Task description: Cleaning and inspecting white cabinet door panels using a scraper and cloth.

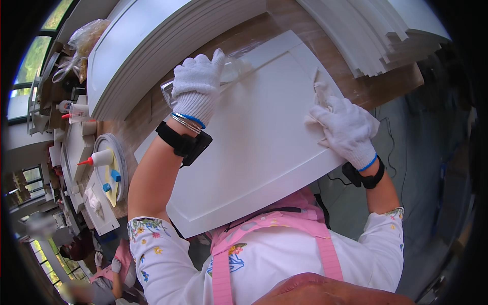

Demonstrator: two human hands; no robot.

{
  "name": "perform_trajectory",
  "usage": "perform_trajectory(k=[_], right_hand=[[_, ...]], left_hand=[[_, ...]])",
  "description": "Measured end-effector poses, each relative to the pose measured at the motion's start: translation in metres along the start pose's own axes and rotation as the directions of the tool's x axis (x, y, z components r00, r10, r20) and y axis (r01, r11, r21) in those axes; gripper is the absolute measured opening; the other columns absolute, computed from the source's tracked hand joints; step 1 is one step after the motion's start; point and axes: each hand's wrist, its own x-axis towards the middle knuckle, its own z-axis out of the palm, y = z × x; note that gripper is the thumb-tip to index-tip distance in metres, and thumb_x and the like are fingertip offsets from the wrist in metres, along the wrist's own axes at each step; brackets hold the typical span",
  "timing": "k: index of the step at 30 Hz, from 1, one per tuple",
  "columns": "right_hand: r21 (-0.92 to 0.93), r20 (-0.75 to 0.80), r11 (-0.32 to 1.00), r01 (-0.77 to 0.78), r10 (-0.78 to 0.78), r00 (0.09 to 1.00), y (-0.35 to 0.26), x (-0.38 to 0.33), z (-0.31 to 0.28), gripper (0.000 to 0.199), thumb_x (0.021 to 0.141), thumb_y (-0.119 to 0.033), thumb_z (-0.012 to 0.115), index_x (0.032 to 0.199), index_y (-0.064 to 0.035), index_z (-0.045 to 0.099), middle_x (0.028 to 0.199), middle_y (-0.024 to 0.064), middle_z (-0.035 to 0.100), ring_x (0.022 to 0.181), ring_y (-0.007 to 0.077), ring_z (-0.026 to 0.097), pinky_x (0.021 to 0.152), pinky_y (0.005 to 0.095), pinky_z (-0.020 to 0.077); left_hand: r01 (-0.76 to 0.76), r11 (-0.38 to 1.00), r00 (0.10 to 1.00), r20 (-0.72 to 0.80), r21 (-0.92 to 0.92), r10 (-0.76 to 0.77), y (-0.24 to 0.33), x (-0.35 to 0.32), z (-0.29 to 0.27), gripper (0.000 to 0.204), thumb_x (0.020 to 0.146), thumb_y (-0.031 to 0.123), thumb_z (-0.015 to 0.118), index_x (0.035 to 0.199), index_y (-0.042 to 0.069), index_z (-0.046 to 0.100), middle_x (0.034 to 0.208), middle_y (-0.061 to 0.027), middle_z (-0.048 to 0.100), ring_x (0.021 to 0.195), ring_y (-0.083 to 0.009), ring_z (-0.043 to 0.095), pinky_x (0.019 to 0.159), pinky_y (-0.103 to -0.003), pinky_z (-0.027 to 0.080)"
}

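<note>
A large white panel door [244, 147] with a raised border lies tilted in front of me, its near edge against my pink apron. My left hand [197, 81], in a white knit glove, is closed over the panel's far left side, thumb pointing up. It grips a clear bottle-like container [168, 91] that sticks out on both sides of the glove; its exact shape is partly hidden. On the panel's right side my gloved right hand [348, 127] is closed over a bunched white cloth [320, 86], pressing it near the edge. Cloth ends poke out around the fingers.
Stacks of white panels stand at the far left [137, 46] and far right [366, 35] of the brown worktable [325, 56]. On the left a round lid [122, 173] bears a white glue bottle [104, 158] with a red tip. Another person [114, 267] works at lower left.
</note>
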Motion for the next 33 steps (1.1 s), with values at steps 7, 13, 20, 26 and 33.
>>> perform_trajectory(k=[7, 13, 20, 26, 33], right_hand=[[0.012, -0.072, 1.0, 0.014, -0.013, 0.997, 0.003, -0.003, 0.005, 0.052, 0.06, -0.02, 0.083, 0.111, -0.0196, 0.07, 0.11, 0.0088, 0.061, 0.097, 0.0283, 0.06, 0.078, 0.0424, 0.05], [0.027, -0.063, 1.0, -0.011, 0.013, 0.998, 0.002, -0.004, 0.004, 0.045, 0.066, -0.017, 0.079, 0.11, -0.0191, 0.071, 0.114, 0.0088, 0.061, 0.099, 0.0283, 0.059, 0.08, 0.0423, 0.0494], [0.015, -0.13, 1.0, -0.002, 0.004, 0.991, 0.004, -0.003, 0.012, 0.037, 0.071, -0.013, 0.074, 0.108, -0.0184, 0.07, 0.111, 0.0071, 0.062, 0.096, 0.0288, 0.06, 0.08, 0.0429, 0.0497], [0.02, -0.115, 1.0, -0.013, 0.016, 0.993, 0.005, -0.001, 0.012, 0.032, 0.072, -0.013, 0.073, 0.104, -0.017, 0.07, 0.111, 0.0061, 0.062, 0.096, 0.0281, 0.06, 0.08, 0.0421, 0.0505], [0.045, -0.09, 0.998, -0.051, 0.054, 0.994, -0.002, 0.0, 0.009, 0.029, 0.073, -0.012, 0.072, 0.102, -0.0148, 0.071, 0.112, 0.0047, 0.062, 0.096, 0.0287, 0.06, 0.081, 0.0421, 0.051]], left_hand=[[0.024, 0.998, 0.999, 0.034, 0.052, -0.025, -0.008, -0.008, 0.003, 0.053, 0.094, 0.019, 0.063, 0.144, 0.019, 0.044, 0.106, -0.0137, 0.062, 0.098, -0.0297, 0.064, 0.081, -0.042, 0.051], [0.011, 0.99, 0.999, 0.031, 0.141, -0.016, -0.033, -0.034, 0.017, 0.052, 0.094, 0.019, 0.062, 0.143, 0.018, 0.045, 0.102, -0.0125, 0.062, 0.094, -0.0291, 0.063, 0.078, -0.042, 0.051], [-0.008, 0.989, 1.0, 0.022, 0.147, 0.005, -0.026, -0.032, 0.015, 0.052, 0.094, 0.019, 0.061, 0.143, 0.017, 0.044, 0.102, -0.0128, 0.061, 0.095, -0.0292, 0.063, 0.078, -0.042, 0.051], [0.076, 0.987, 0.989, 0.112, 0.143, -0.092, -0.047, -0.056, 0.022, 0.057, 0.092, 0.016, 0.064, 0.145, 0.018, 0.043, 0.104, -0.0131, 0.06, 0.096, -0.0297, 0.062, 0.081, -0.042, 0.051], [0.247, 0.936, 0.953, -0.111, -0.251, -0.281, -0.101, -0.089, 0.077, 0.07, 0.078, 0.014, 0.079, 0.139, 0.016, 0.045, 0.109, -0.0158, 0.06, 0.1, -0.0335, 0.062, 0.086, -0.044, 0.051]])
